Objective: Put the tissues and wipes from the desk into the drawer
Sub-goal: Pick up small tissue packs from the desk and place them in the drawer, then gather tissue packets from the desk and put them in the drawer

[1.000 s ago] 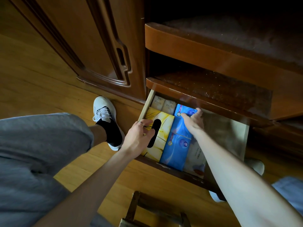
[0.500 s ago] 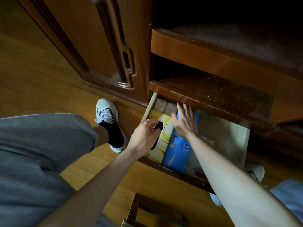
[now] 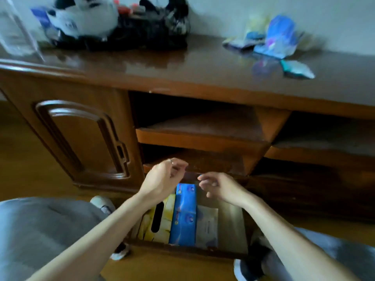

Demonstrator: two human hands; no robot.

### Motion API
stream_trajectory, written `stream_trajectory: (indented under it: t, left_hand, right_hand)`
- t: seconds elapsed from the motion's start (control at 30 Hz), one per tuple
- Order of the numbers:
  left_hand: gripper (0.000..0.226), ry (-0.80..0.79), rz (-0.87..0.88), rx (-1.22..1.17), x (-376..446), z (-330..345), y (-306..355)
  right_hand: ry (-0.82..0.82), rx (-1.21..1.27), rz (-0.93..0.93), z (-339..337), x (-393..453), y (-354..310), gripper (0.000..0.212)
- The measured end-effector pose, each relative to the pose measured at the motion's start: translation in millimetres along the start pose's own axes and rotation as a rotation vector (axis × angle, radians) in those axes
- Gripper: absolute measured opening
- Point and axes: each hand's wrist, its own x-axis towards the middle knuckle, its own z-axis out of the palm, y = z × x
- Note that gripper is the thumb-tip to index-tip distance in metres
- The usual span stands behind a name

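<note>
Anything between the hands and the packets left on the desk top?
Nothing visible. Both the left hand and the right hand hold nothing, raised over the open drawer. The blurred packets lie on the desk top, far right, with only open air and the desk edge between.

drawer point(image 3: 229, 224) right side lies bare; shelf edge point(image 3: 203, 176) overhangs its back.

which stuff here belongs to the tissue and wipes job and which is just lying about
Job:
drawer, open
yellow tissue box, blue tissue pack, white pack in it
blurred blue packets on the desk top
left hand, right hand, holding nothing

Lying about:
panda plush
black bag
cabinet door
</note>
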Motion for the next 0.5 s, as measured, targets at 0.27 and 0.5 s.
stream_trajectory:
  t: [0.27, 0.5]
  left_hand:
    - [0.021, 0.323, 0.425, 0.292, 88.0, -87.3, 172.1]
    - [0.025, 0.205, 0.352, 0.513, 197.5, -96.1, 200.6]
  right_hand:
    - [0.453, -0.419, -0.290, -162.5, -65.1, -117.7, 0.029]
    - [0.781, -0.412, -0.152, -283.4, -17.3, -121.0, 0.019]
